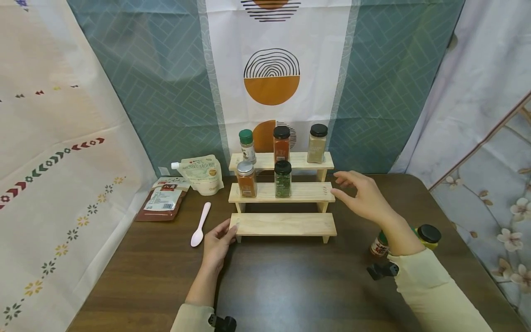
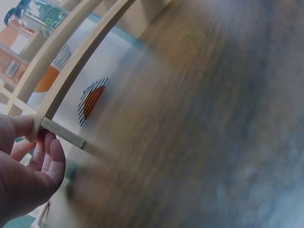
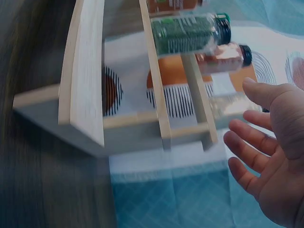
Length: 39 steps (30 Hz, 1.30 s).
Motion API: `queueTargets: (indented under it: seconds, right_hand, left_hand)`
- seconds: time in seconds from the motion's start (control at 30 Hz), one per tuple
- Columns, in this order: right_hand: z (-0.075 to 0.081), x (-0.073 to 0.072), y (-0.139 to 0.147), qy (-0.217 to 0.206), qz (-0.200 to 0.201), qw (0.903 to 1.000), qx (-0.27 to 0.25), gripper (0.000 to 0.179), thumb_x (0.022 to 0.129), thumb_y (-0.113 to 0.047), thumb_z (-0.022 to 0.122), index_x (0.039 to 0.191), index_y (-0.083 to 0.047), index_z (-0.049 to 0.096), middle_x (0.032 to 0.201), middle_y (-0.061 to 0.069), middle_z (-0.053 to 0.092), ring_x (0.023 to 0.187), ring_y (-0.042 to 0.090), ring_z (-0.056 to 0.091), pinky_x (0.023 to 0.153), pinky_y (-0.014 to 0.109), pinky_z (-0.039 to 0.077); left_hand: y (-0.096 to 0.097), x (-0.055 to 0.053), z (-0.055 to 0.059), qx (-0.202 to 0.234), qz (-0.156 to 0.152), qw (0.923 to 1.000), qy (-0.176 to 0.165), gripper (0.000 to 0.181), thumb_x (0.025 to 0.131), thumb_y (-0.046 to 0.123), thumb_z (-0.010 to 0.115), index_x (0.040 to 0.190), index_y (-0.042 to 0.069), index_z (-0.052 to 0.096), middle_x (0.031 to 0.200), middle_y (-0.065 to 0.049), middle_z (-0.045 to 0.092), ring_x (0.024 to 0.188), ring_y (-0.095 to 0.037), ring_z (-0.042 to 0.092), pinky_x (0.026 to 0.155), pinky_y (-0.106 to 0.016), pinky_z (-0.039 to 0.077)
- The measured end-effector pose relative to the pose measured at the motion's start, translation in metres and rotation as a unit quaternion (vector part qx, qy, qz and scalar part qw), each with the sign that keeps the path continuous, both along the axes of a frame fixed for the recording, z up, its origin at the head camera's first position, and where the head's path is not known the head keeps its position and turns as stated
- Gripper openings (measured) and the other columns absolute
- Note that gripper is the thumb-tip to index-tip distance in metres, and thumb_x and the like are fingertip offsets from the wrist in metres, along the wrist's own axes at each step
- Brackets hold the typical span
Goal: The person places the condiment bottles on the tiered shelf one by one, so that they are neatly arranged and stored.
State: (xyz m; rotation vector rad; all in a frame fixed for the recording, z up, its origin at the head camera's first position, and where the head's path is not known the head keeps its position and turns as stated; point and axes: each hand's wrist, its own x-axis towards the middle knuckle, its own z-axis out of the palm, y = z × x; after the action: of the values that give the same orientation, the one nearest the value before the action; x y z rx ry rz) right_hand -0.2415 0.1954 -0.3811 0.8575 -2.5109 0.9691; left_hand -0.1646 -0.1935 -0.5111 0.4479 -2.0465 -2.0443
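Observation:
A three-tier wooden spice rack (image 1: 286, 224) stands on the table. My left hand (image 1: 217, 243) grips the left end of its lowest tier, thumb on top and fingers curled beneath in the left wrist view. Beside the right end of the middle tier, my right hand (image 1: 364, 196) hovers with fingers loosely spread, holding nothing. That tier carries a silver-capped spice jar (image 1: 247, 183) and a black-capped jar of green herbs (image 1: 283, 182). On the top tier are a green-capped shaker (image 1: 247, 146), a jar of red spice (image 1: 281, 146) and a jar of pale powder (image 1: 317, 146).
Left of the rack lie a pink spoon (image 1: 201, 225), a brown packet (image 1: 163, 200) and a spouted pouch (image 1: 203, 174). Partly behind my right forearm are a green-capped bottle (image 1: 379, 246) and a black-capped jar (image 1: 429, 235). Fabric hangs behind the table (image 1: 290, 286).

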Motion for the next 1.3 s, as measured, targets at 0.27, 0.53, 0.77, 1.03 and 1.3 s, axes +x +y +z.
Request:
queueTargets:
  seconds: [0.27,0.53,0.77,1.03,1.3]
  right_hand:
    - [-0.001,0.013,0.037,-0.003,-0.022,0.9996,0.020,0.040,0.094,-0.015,0.075,0.129,-0.001,0.063,0.112,0.014,0.068,0.097,0.032,0.066,0.086,0.056,0.050]
    - [-0.006,0.025,0.065,0.013,-0.039,0.9980,0.047,0.038,0.092,-0.015,0.076,0.127,-0.003,0.065,0.109,0.007,0.070,0.094,0.028,0.067,0.080,0.050,0.052]
    - [-0.018,0.032,0.087,0.023,-0.048,0.9963,0.068,0.040,0.089,-0.014,0.079,0.125,-0.003,0.066,0.106,0.006,0.070,0.091,0.025,0.068,0.081,0.034,0.053]
    - [-0.034,0.046,0.109,0.008,-0.040,0.9945,0.096,0.047,0.084,-0.017,0.084,0.125,-0.004,0.065,0.109,0.006,0.071,0.091,0.026,0.069,0.076,0.041,0.057]
    - [-0.044,0.055,0.125,-0.010,-0.030,0.9934,0.110,0.060,0.073,-0.027,0.093,0.124,-0.008,0.067,0.105,0.000,0.071,0.089,0.021,0.068,0.075,0.041,0.057]
  left_hand:
    - [0.001,0.001,0.002,-0.016,0.003,0.9999,0.000,0.036,0.094,0.003,0.071,0.128,-0.007,0.065,0.104,-0.014,0.070,0.079,-0.008,0.062,0.070,-0.020,0.054]
    - [0.002,0.001,0.003,-0.017,0.003,0.9998,-0.003,0.036,0.094,0.002,0.071,0.128,-0.007,0.065,0.106,-0.016,0.070,0.079,-0.007,0.062,0.070,-0.020,0.054]
    - [0.001,0.001,0.002,-0.018,0.006,0.9998,0.003,0.036,0.094,0.003,0.071,0.127,-0.008,0.065,0.105,-0.016,0.071,0.078,-0.008,0.063,0.069,-0.019,0.054]
    - [0.002,0.002,0.003,-0.018,0.006,0.9998,0.006,0.036,0.094,0.003,0.071,0.127,-0.009,0.065,0.105,-0.017,0.071,0.079,-0.008,0.063,0.069,-0.019,0.054]
    - [0.001,0.002,0.002,-0.020,0.005,0.9998,0.000,0.036,0.094,0.004,0.071,0.127,-0.007,0.065,0.104,-0.015,0.070,0.078,-0.008,0.063,0.069,-0.020,0.054]
